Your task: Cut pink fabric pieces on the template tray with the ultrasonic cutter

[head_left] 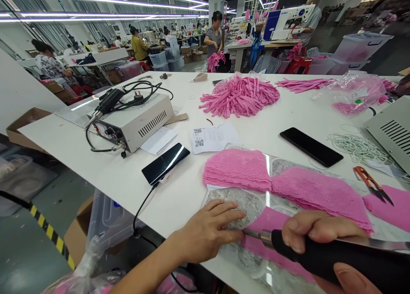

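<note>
My right hand [326,238] is wrapped round a corded-looking tool with a thick black handle [361,260] and a slim metal tip. That tip points left and meets the edge of a pink fabric piece [270,219] lying on a clear template sheet [243,195]. My left hand [211,230] lies flat on the sheet with fingers spread, its fingertips at the fabric's left edge by the tip. Just beyond are a stack of pink lace pieces [237,168] and a second pink stack [320,195]. My right hand hides part of the fabric.
Orange snips [371,185] lie on pink fabric at the right. Phones [311,146] [165,163], a paper slip [216,138], pink straps [240,95] and green elastic loops [358,148] are on the white table. A grey control box [137,119] bears a coiled cable. People work behind.
</note>
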### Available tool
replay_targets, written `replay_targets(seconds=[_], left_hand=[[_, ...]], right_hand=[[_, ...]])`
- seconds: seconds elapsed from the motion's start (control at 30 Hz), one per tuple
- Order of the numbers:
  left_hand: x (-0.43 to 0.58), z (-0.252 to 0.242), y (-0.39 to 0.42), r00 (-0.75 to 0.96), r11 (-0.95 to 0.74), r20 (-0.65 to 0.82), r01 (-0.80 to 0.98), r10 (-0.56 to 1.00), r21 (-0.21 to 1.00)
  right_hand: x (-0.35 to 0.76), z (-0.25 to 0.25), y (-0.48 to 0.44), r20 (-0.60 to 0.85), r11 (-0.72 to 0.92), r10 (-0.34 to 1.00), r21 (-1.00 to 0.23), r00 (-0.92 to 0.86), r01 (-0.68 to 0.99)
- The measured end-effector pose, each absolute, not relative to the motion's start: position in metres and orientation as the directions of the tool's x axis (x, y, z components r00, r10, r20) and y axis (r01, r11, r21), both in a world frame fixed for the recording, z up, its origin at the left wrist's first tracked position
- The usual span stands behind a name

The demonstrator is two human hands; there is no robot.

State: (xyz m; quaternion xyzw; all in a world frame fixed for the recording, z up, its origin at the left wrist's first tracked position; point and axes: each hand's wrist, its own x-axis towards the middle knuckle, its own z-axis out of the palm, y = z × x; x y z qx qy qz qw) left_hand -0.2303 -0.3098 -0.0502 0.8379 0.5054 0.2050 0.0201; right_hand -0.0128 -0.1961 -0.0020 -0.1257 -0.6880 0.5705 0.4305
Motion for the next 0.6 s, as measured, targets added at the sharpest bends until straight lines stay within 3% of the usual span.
replay_targets(seconds=[0.13, 0.27, 0.43, 0.6], left_hand=[[-0.230, -0.045, -0.309, 0.412, -0.492, 0.312, 0.835, 0.856, 0.246], [-0.228, -0.036, -0.309, 0.382, -0.487, 0.359, 0.829, 0.852, 0.274], [-0.210, -0.032, -0.299, 0.361, -0.510, 0.446, 0.814, 0.819, 0.278], [-0.181, -0.044, -0.278, 0.332, -0.519, 0.554, 0.826, 0.764, 0.220]], right_hand=[[-0.012, 0.001, -0.197, 0.437, 0.275, 0.652, -0.898, -0.619, -0.344], [-0.012, 0.010, -0.189, 0.400, 0.217, 0.765, -0.898, -0.505, -0.383], [-0.001, 0.016, -0.166, 0.439, 0.297, 0.848, -0.857, -0.295, -0.422], [0.003, 0.009, -0.160, 0.468, 0.346, 0.848, -0.844, -0.249, -0.409]])
